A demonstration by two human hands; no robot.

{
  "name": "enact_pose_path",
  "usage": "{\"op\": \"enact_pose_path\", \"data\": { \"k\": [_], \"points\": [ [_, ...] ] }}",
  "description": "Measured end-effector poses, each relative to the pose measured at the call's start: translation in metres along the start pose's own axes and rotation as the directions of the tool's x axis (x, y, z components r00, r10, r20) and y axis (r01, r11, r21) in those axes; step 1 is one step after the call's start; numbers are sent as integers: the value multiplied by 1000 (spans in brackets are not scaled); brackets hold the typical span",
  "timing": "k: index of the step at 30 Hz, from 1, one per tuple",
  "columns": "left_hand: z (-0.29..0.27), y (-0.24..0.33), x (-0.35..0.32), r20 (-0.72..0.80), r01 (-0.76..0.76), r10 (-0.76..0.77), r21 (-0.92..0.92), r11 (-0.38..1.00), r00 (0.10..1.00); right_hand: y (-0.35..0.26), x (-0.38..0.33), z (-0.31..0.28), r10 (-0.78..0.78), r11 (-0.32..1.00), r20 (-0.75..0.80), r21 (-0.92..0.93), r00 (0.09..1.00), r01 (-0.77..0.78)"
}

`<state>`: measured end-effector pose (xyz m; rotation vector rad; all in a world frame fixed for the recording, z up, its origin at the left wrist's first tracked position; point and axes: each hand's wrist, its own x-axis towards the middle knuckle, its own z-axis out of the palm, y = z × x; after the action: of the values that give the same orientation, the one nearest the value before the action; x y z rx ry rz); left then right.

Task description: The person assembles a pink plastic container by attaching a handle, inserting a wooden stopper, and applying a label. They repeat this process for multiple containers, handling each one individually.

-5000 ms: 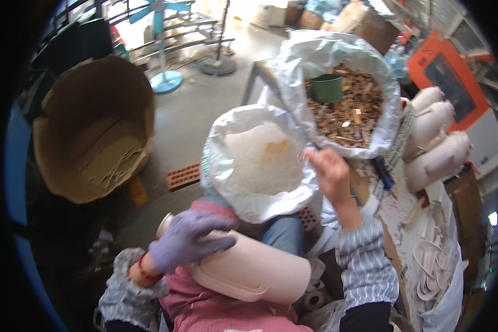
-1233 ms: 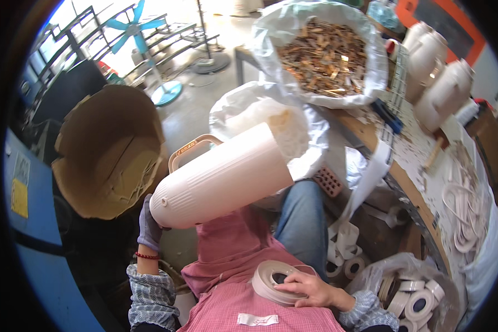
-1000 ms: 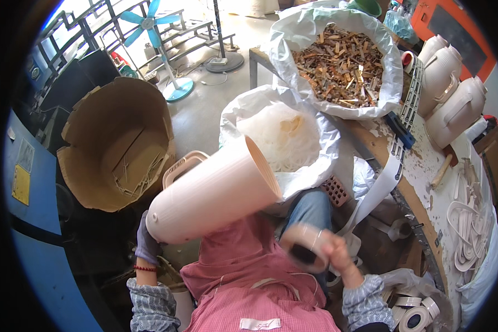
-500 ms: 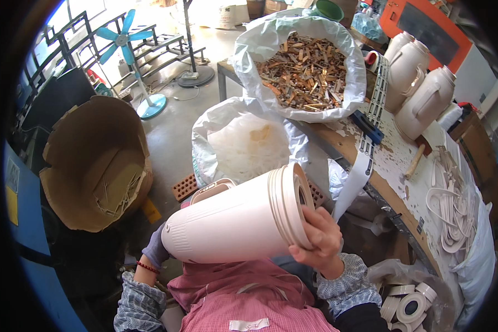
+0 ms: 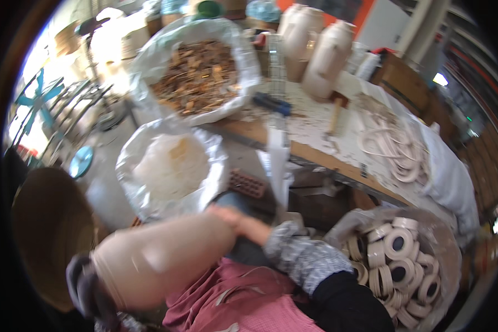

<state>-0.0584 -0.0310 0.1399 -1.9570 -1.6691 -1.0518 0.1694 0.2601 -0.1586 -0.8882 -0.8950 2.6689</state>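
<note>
A pale pinkish-beige thermos jug body lies tilted across my lap, blurred by motion. My left hand, in a dark grey-purple glove, grips its lower left end, where a stepped rim shows faintly. At the upper right end is my bare right hand, its fingers partly hidden against the jug. Beside my right sleeve, a clear plastic bag holds several beige rings with round openings.
White sacks of brown scraps and whitish film stand ahead. On the right-hand workbench are beige jugs, a wooden-handled hammer, a blue-handled tool and looped strips. A cardboard bin is at left.
My view has swung right, bringing the bag of rings into fuller view. The jug has moved left and lower in view and been turned, its ringed end now seemingly at my left hand.
</note>
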Motion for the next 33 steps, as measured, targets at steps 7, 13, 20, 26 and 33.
{"op": "enact_pose_path", "data": {
  "k": [7, 13, 20, 26, 33],
  "points": [
    [30, 12, 72, 439, 253, -230, 7, 967, 869, -38, -79, 26, -506, 115, 278, -916, 817, 383],
    [56, -19, 61, 351, 346, -167, -546, 763, 921, -232, -302, -195, -980, 136, -34, -835, -197, -533],
    [48, 61, 99, 435, -317, 312, -63, 946, 845, -245, -342, -145, -916, -327, 384, -547, 116, -771],
    [85, 64, 112, 350, -287, 376, -280, 916, 858, -155, -199, 95, -969, 161, 116, -374, 219, 913],
    [131, 45, 107, 113, 4, 41, -373, 928, 993, -109, -136, 122, -979, -89, 203, -472, 10, 877]
  ]
}}
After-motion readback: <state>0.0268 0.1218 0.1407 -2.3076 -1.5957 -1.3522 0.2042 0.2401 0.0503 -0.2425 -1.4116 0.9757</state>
